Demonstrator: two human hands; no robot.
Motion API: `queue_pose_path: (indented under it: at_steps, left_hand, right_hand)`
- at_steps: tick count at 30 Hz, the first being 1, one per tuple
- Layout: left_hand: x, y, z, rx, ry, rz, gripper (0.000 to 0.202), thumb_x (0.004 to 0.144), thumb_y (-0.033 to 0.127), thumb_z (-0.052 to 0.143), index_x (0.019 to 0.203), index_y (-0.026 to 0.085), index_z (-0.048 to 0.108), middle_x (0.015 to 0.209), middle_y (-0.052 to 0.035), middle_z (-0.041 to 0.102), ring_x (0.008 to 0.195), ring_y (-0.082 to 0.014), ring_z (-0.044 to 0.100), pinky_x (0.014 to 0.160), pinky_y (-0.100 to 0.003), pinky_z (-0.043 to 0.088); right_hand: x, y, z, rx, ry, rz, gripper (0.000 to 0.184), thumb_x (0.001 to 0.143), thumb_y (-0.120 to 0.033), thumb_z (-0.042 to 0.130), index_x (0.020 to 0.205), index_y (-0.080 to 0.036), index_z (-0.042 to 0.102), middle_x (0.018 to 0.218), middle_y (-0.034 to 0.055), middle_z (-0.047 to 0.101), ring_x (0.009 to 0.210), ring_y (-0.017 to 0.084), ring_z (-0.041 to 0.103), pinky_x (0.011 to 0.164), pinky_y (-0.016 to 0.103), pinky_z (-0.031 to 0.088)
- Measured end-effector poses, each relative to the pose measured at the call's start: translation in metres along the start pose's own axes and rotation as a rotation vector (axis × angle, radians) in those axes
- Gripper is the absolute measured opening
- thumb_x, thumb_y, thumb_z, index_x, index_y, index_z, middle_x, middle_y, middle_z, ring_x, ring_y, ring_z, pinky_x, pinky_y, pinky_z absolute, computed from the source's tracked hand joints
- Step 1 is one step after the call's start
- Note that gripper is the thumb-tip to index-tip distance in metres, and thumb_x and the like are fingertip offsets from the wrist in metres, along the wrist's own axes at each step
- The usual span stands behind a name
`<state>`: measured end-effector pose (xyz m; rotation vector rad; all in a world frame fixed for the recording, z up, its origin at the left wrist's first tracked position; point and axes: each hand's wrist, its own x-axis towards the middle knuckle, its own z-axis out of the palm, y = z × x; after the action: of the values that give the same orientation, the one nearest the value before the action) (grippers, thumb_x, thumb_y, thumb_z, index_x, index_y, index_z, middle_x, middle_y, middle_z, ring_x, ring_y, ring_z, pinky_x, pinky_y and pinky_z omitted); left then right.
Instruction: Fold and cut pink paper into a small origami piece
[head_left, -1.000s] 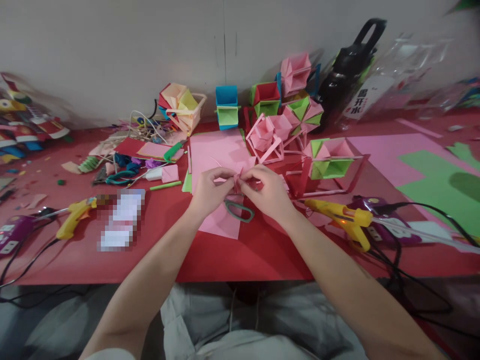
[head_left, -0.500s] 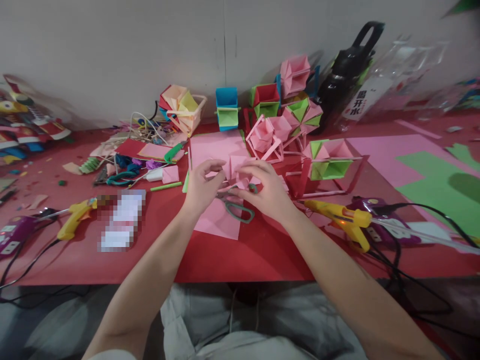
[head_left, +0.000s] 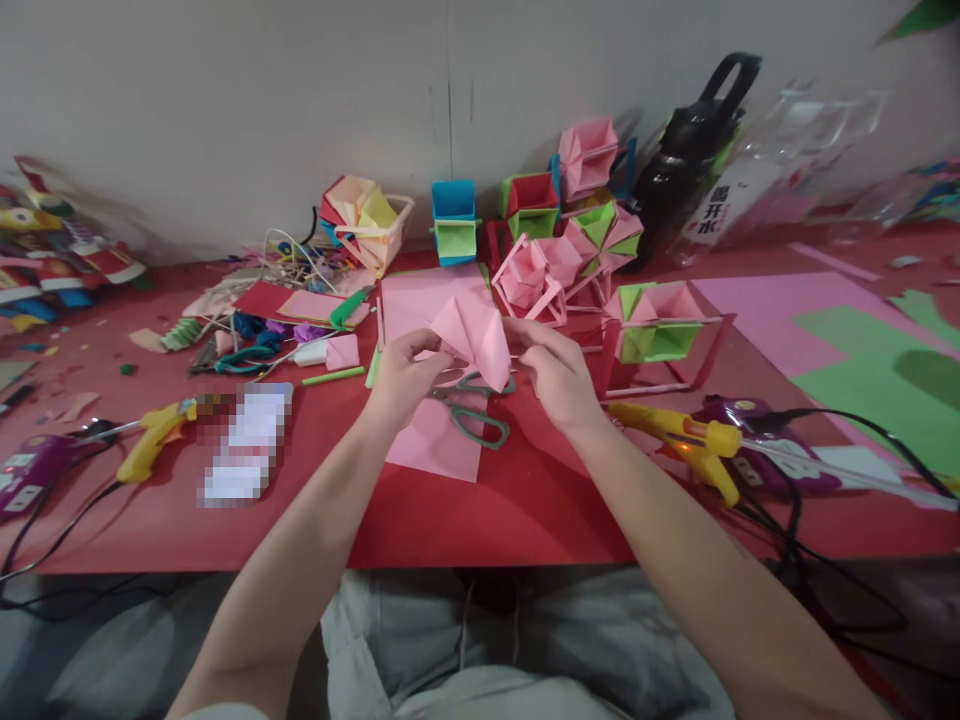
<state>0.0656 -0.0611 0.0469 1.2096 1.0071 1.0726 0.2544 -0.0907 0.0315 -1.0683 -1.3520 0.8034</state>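
Both hands hold a folded pink paper piece (head_left: 476,338) above the red table (head_left: 465,515). My left hand (head_left: 401,378) pinches its left edge with thumb and fingers. My right hand (head_left: 555,375) grips its right side, fingers curled. Under the paper lie scissors with grey-green handles (head_left: 472,405) on a flat pink sheet (head_left: 433,440).
Folded paper cubes in pink, green, red and blue (head_left: 570,250) stand behind. Yellow glue guns lie left (head_left: 154,438) and right (head_left: 690,440) with cables. A black jug (head_left: 686,150), a clear bottle (head_left: 757,170), pink and green sheets (head_left: 862,365) sit right; paper scraps left.
The small pinched pink piece has been opened out into a wider folded shape, and both hands have lifted slightly and spread apart. The scissors show more.
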Motion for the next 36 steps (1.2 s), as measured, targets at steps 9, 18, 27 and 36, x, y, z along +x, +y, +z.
queue_pose_path:
  at_steps: [9,18,27,36]
  left_hand:
    - [-0.003,0.001,0.001,0.108,-0.118,-0.043,0.025,0.065,0.017,0.068,0.09,0.016,0.063,0.096,-0.0068,0.071,0.082,-0.0189,0.072,0.071,-0.032,0.062]
    - [-0.004,0.003,-0.015,0.072,-0.511,0.056,0.065,0.069,0.02,0.064,0.134,0.027,0.06,0.132,-0.0069,0.064,0.098,-0.0201,0.065,0.071,-0.026,0.055]
    - [-0.004,0.005,-0.002,0.353,-0.25,0.171,0.025,0.085,0.037,0.068,0.097,0.016,0.076,0.092,-0.0065,0.074,0.079,-0.0156,0.065,0.069,-0.026,0.051]
    - [-0.008,0.007,0.0,0.507,-0.162,0.294,0.016,0.086,0.024,0.062,0.082,0.016,0.075,0.084,-0.0045,0.076,0.081,-0.017,0.067,0.075,-0.028,0.052]
  right_hand:
    - [-0.001,-0.012,0.002,-0.142,0.07,-0.054,0.027,0.09,-0.048,0.066,0.093,-0.022,0.073,0.093,0.0039,0.075,0.088,0.022,0.07,0.08,0.035,0.056]
    - [-0.002,-0.01,-0.003,-0.227,-0.104,0.003,0.021,0.087,-0.034,0.068,0.101,-0.022,0.078,0.104,0.0054,0.078,0.098,0.025,0.072,0.089,0.041,0.056]
    - [-0.003,-0.009,-0.002,-0.312,-0.146,-0.064,0.023,0.08,-0.024,0.074,0.103,-0.023,0.077,0.11,0.0068,0.077,0.105,0.026,0.072,0.096,0.042,0.056]
    - [-0.005,-0.014,0.0,-0.354,-0.147,-0.018,0.029,0.078,-0.026,0.077,0.107,-0.022,0.076,0.115,0.0074,0.077,0.112,0.029,0.07,0.1,0.044,0.054]
